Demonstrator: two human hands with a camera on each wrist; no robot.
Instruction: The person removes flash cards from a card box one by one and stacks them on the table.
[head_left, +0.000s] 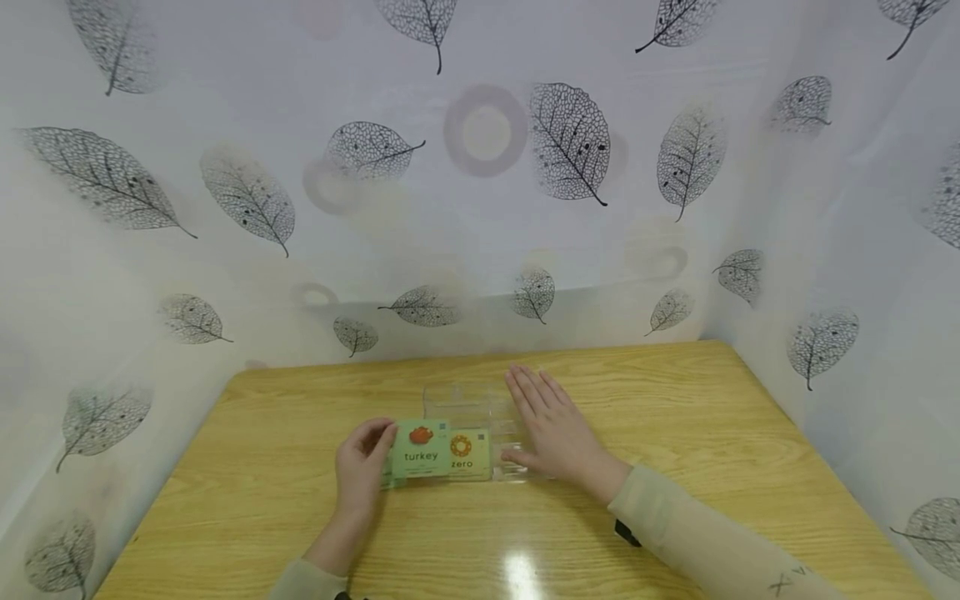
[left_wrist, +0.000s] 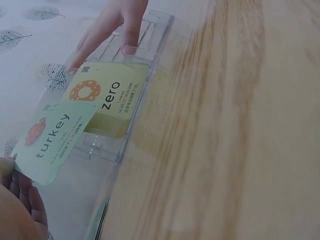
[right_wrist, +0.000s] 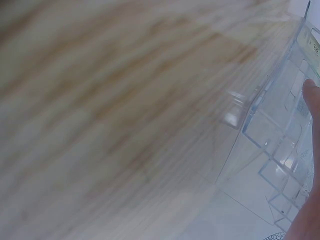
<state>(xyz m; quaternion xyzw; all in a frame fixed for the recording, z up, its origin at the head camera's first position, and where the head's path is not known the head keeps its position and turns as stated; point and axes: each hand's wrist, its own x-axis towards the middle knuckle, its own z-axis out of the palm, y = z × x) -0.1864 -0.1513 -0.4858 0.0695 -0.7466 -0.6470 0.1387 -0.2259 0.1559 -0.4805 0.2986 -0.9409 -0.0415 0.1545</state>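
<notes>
My left hand [head_left: 360, 465] pinches a green "turkey" flash card [head_left: 422, 462] by its left edge, thumb in front. The card overlaps a yellow-green "zero" flash card [head_left: 474, 468], which lies in a clear plastic card holder [head_left: 455, 398]. With fingers spread straight, my right hand [head_left: 561, 429] rests over the right part of the holder. In the left wrist view, the turkey card [left_wrist: 55, 142] is tilted above the holder's left end. The right wrist view shows the thumb [right_wrist: 311, 97] at the holder's moulded compartments [right_wrist: 280, 160].
Below my left hand, the edge of a green card stack [left_wrist: 99, 220] shows in the left wrist view. Everything lies on a wood-grain table [head_left: 285, 442]. A pale leaf-print curtain [head_left: 480, 225] borders the table's back and sides.
</notes>
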